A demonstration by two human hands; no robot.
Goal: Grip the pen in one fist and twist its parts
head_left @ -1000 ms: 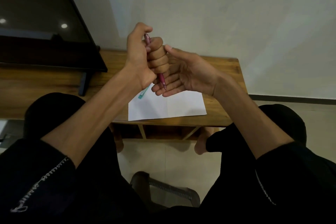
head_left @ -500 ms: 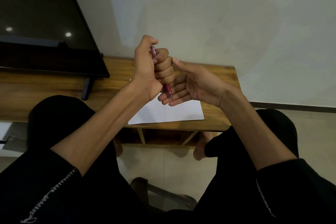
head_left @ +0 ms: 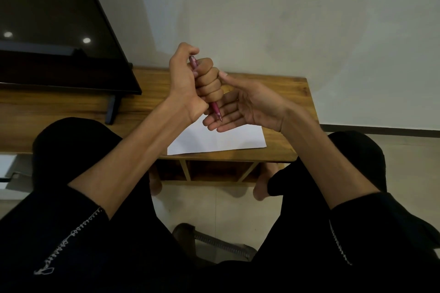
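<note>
Fingers of the left hand [head_left: 190, 83] hide most of the slim pink pen [head_left: 216, 112]; only its ends show, the tip just over the right hand [head_left: 240, 107], which lies flat-fingered, holding nothing. The left grip wraps the pen, above smooth white paper [head_left: 221, 140] on a grained wooden table [head_left: 292, 112]; a dark screen [head_left: 54, 31] is cut off far left

We log a pink pen [head_left: 215, 109], a plain white paper sheet [head_left: 221, 141], a warm brown wood-grain table [head_left: 281, 93], black sleeves [head_left: 54, 245] with white zigzag stitching, a black TV screen [head_left: 47, 19], a pale grey-white wall [head_left: 285, 19] and beige floor tiles [head_left: 214, 204].
</note>
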